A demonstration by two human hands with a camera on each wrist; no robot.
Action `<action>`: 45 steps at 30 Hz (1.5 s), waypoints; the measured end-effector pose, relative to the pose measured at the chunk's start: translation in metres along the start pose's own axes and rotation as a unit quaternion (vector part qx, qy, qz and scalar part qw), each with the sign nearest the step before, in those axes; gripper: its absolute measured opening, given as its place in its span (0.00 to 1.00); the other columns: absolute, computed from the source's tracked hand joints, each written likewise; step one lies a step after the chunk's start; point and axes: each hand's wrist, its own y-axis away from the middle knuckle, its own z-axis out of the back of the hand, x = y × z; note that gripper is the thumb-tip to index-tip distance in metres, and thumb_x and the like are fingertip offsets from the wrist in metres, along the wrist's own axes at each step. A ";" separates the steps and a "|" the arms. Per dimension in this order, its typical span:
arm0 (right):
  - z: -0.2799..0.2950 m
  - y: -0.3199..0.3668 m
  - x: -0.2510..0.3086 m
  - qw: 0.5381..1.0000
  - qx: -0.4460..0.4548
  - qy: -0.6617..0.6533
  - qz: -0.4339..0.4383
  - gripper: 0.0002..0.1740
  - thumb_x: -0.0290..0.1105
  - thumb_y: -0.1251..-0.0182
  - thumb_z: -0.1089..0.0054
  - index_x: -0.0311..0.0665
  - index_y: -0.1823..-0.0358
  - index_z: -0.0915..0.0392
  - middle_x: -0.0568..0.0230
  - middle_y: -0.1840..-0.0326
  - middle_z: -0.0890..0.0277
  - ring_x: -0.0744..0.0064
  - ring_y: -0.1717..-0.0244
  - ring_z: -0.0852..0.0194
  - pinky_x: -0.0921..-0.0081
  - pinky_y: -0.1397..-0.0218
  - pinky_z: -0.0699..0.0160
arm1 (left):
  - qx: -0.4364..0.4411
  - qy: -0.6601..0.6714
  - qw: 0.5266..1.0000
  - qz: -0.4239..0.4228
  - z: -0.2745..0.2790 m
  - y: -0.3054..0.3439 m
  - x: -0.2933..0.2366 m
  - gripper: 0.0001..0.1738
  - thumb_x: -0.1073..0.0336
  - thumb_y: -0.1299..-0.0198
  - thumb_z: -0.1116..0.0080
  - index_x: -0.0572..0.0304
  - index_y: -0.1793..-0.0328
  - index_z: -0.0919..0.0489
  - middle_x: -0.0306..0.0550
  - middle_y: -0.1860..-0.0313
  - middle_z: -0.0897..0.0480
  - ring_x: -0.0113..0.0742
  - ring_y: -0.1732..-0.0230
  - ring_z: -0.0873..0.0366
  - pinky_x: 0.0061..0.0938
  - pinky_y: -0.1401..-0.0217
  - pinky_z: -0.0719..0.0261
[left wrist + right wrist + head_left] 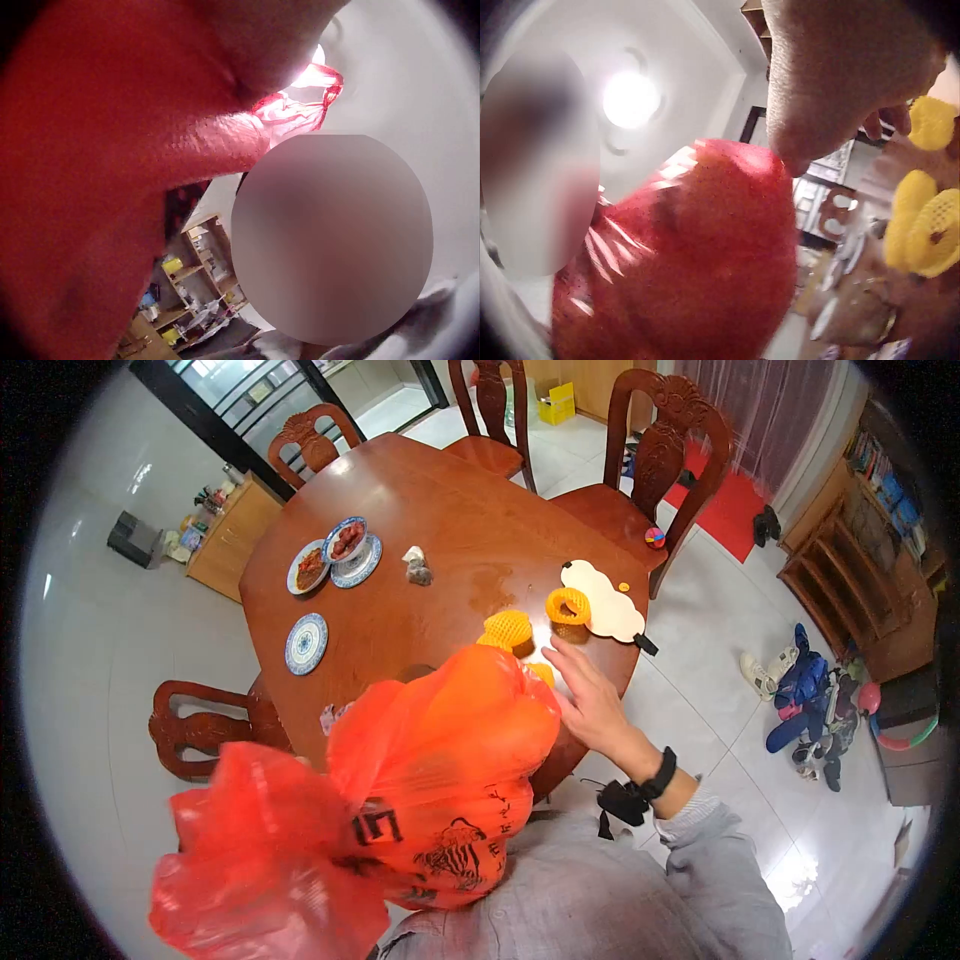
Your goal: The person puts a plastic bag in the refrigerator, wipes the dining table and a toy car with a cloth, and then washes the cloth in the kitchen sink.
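Observation:
A bulging red plastic bag (440, 760) with black print hangs in front of the person's body, over the near table edge. In the head view the left hand is hidden behind it. The left wrist view has only a dark part of the left hand (277, 37) along the top, right against the red plastic; its fingers do not show. Beside the bag's right side, the right hand (590, 700) reaches over the table edge with extended fingers, its thumb close to the plastic. Just beyond its fingertips lie yellow foam fruit nets (568, 606), one ring-shaped and upright.
On the wooden table (450, 510) stand a bowl of reddish food (347, 540), a plate of food (308, 568) and a patterned plate (306, 644). A small clear bag (417, 567) lies mid-table, a cloud-shaped white mat (605, 602) at the right edge. Carved chairs (650, 490) surround it.

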 end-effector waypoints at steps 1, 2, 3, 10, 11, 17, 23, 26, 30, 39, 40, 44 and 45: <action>0.016 0.000 0.026 0.992 0.064 -0.106 0.022 0.40 0.41 0.46 0.41 0.32 0.35 0.47 0.43 0.35 0.47 0.46 0.34 0.50 0.60 0.33 0.47 | 0.007 0.009 1.000 0.003 0.001 0.003 -0.004 0.14 0.64 0.48 0.43 0.67 0.60 0.26 0.51 0.64 0.23 0.46 0.68 0.23 0.30 0.64 0.24; 0.020 0.006 0.049 0.968 0.121 -0.213 0.062 0.46 0.45 0.49 0.39 0.31 0.33 0.51 0.42 0.31 0.52 0.47 0.30 0.58 0.59 0.30 0.54 | 0.017 0.011 1.000 0.000 -0.005 0.015 -0.008 0.14 0.64 0.48 0.42 0.67 0.60 0.26 0.51 0.64 0.23 0.46 0.67 0.23 0.30 0.64 0.24; 0.023 0.011 0.081 0.958 0.175 -0.182 0.135 0.51 0.48 0.50 0.38 0.31 0.31 0.57 0.44 0.29 0.59 0.51 0.27 0.65 0.58 0.29 0.61 | 0.027 0.013 1.000 0.000 -0.012 0.025 -0.013 0.14 0.64 0.48 0.42 0.67 0.60 0.26 0.51 0.64 0.23 0.46 0.67 0.23 0.31 0.64 0.24; 0.004 0.099 0.125 0.891 0.342 -0.219 0.204 0.61 0.51 0.57 0.36 0.31 0.30 0.67 0.46 0.26 0.71 0.50 0.25 0.79 0.51 0.28 0.73 | 0.080 0.003 0.997 -0.005 -0.073 0.070 -0.055 0.16 0.64 0.53 0.41 0.68 0.61 0.27 0.54 0.65 0.25 0.52 0.69 0.26 0.33 0.68 0.27; 0.009 0.104 0.131 0.889 0.344 -0.244 0.179 0.60 0.51 0.57 0.35 0.33 0.30 0.64 0.47 0.26 0.72 0.50 0.25 0.81 0.51 0.28 0.75 | 0.067 0.029 0.997 -0.010 -0.076 0.070 -0.062 0.14 0.66 0.53 0.41 0.67 0.62 0.27 0.53 0.68 0.26 0.52 0.69 0.26 0.34 0.68 0.27; 0.041 0.171 0.124 0.853 0.372 -0.327 0.167 0.48 0.50 0.53 0.35 0.39 0.33 0.47 0.47 0.29 0.57 0.51 0.28 0.63 0.56 0.30 0.58 | 0.159 0.053 0.985 -0.048 -0.114 0.062 -0.095 0.14 0.65 0.57 0.41 0.65 0.65 0.27 0.51 0.67 0.25 0.47 0.65 0.23 0.34 0.65 0.24; 0.070 0.224 0.109 0.883 0.324 -0.338 0.031 0.44 0.49 0.52 0.36 0.39 0.35 0.44 0.47 0.32 0.53 0.51 0.30 0.58 0.57 0.32 0.54 | 0.206 -0.176 0.942 -0.196 -0.151 0.036 -0.112 0.10 0.66 0.60 0.48 0.59 0.69 0.28 0.41 0.73 0.30 0.34 0.76 0.27 0.26 0.79 0.29; 0.086 0.239 0.089 0.892 0.285 -0.350 -0.031 0.42 0.48 0.51 0.36 0.39 0.36 0.43 0.47 0.33 0.50 0.52 0.32 0.55 0.58 0.34 0.51 | 0.261 -0.279 0.893 -0.236 -0.183 0.016 -0.116 0.09 0.66 0.59 0.48 0.58 0.69 0.29 0.40 0.73 0.31 0.32 0.76 0.28 0.25 0.79 0.29; 0.114 0.253 0.056 0.894 0.238 -0.365 -0.102 0.40 0.47 0.50 0.37 0.38 0.38 0.41 0.48 0.35 0.47 0.52 0.33 0.51 0.58 0.35 0.48 | 0.311 -0.246 0.896 -0.201 -0.227 -0.022 -0.108 0.09 0.67 0.58 0.47 0.59 0.68 0.30 0.40 0.71 0.31 0.33 0.75 0.27 0.26 0.78 0.28; 0.204 0.266 -0.034 0.848 0.086 -0.423 -0.308 0.35 0.44 0.49 0.38 0.38 0.41 0.37 0.48 0.39 0.40 0.53 0.37 0.43 0.60 0.39 0.41 | 0.170 0.009 0.982 0.080 -0.304 -0.095 -0.068 0.31 0.65 0.54 0.38 0.63 0.42 0.33 0.51 0.45 0.31 0.42 0.52 0.27 0.28 0.56 0.25; 0.213 0.266 -0.042 0.840 0.064 -0.426 -0.329 0.34 0.44 0.48 0.38 0.38 0.41 0.37 0.48 0.40 0.39 0.53 0.38 0.43 0.60 0.39 0.40 | 0.158 0.070 0.963 0.209 -0.309 -0.094 -0.064 0.32 0.65 0.53 0.38 0.62 0.40 0.34 0.49 0.44 0.31 0.40 0.52 0.27 0.28 0.55 0.26; 0.238 0.268 -0.071 0.814 -0.029 -0.424 -0.396 0.32 0.43 0.48 0.38 0.38 0.43 0.35 0.49 0.41 0.36 0.54 0.39 0.39 0.61 0.41 0.37 | 0.155 0.074 0.940 0.294 -0.339 -0.060 -0.008 0.37 0.60 0.54 0.35 0.59 0.36 0.36 0.51 0.39 0.34 0.44 0.46 0.30 0.30 0.49 0.27; 0.238 0.272 -0.085 0.812 -0.051 -0.416 -0.406 0.32 0.43 0.48 0.38 0.38 0.43 0.35 0.49 0.41 0.36 0.54 0.39 0.39 0.61 0.41 0.37 | 0.175 0.086 0.940 0.281 -0.359 -0.056 0.003 0.37 0.60 0.54 0.35 0.59 0.36 0.36 0.51 0.39 0.34 0.44 0.46 0.30 0.30 0.49 0.27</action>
